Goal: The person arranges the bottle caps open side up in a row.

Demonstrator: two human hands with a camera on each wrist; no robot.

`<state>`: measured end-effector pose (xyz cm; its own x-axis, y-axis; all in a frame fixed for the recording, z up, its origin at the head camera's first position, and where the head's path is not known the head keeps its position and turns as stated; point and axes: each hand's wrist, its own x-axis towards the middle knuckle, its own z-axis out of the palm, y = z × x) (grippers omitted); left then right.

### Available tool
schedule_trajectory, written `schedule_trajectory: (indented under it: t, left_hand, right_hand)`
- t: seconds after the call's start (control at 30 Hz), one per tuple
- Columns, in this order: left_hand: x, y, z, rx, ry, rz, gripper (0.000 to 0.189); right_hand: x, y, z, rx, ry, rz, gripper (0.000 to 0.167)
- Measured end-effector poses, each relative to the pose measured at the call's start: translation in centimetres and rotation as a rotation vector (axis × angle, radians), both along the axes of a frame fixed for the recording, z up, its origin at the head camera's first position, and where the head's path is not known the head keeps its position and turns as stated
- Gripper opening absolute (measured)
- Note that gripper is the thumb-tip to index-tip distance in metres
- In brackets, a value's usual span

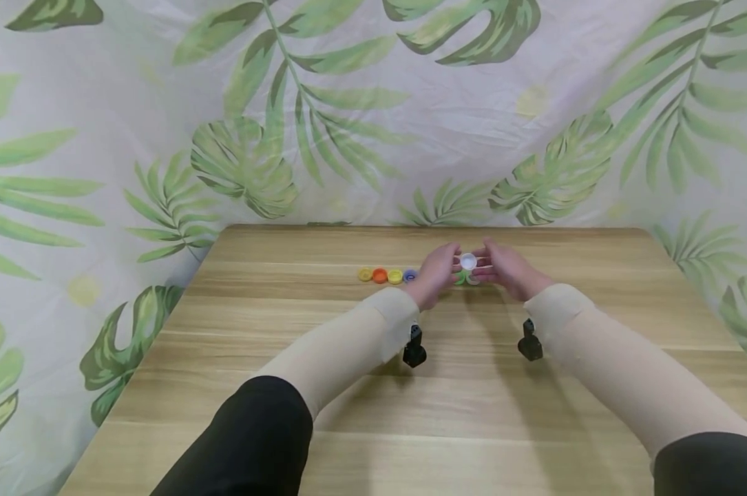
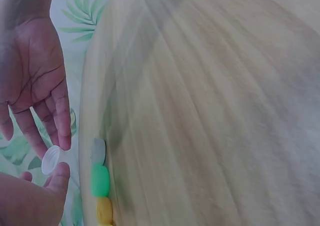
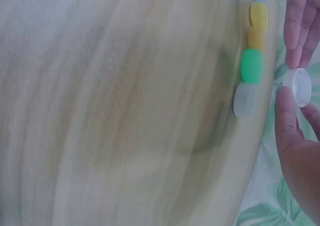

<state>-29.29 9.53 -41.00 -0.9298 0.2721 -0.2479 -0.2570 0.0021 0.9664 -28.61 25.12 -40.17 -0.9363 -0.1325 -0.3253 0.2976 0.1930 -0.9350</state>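
A white ribbed bottle cap (image 1: 468,262) is carried between the fingertips of both hands, raised above the far part of the table. From one side the fingers of my left hand (image 1: 436,272) touch it; from the other, those of my right hand (image 1: 511,267), palm showing in the left wrist view. The fingers of both look mostly straight. Below lies a row of caps, with a green cap (image 3: 251,65) beside a whitish cap (image 3: 245,99) at its right end. Part of the row is hidden behind my left hand in the head view.
Leftward the row shows a blue cap (image 1: 410,275), a yellow cap (image 1: 395,277), an orange-red cap (image 1: 380,275) and a darker yellow cap (image 1: 365,275). They lie on a wooden table (image 1: 447,413). A leaf-patterned cloth (image 1: 447,138) hangs behind its far edge.
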Motion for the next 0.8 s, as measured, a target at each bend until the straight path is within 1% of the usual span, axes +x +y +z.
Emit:
schedule_trajectory:
  t: [0.13,0.23,0.37,0.5,0.57,0.63,0.7,0.8]
  left_hand:
    - [-0.1,0.9,0.0,0.019,0.016,-0.001,0.046]
    - [0.0,1.6,-0.1,0.030,0.028,-0.008,0.046]
    - [0.1,2.5,-0.3,0.011,0.059,-0.028,0.045]
    - [0.1,3.3,-0.5,0.000,0.063,-0.045,0.045]
    - [0.0,3.7,-0.6,0.019,0.060,-0.065,0.046]
    - [-0.1,4.1,-0.7,0.019,0.054,-0.086,0.045]
    - [-0.1,4.3,-0.7,0.022,0.041,-0.120,0.045]
    - [0.1,4.5,-0.5,0.035,0.002,-0.177,0.046]
  right_hand:
    - [-0.2,0.8,0.2,0.007,0.005,-0.002,0.070]
    - [-0.4,1.5,0.0,0.013,0.007,-0.004,0.070]
    - [-0.4,2.3,-0.3,0.017,0.007,-0.019,0.069]
    - [-0.2,2.9,-0.2,0.020,0.002,-0.035,0.067]
    - [-0.1,3.2,-0.3,0.022,0.001,-0.043,0.066]
    - [-0.1,3.6,-0.4,0.028,-0.002,-0.048,0.065]
    - [-0.1,3.9,-0.6,0.030,-0.009,-0.050,0.063]
    - [-0.2,4.1,-0.6,0.050,-0.024,-0.018,0.061]
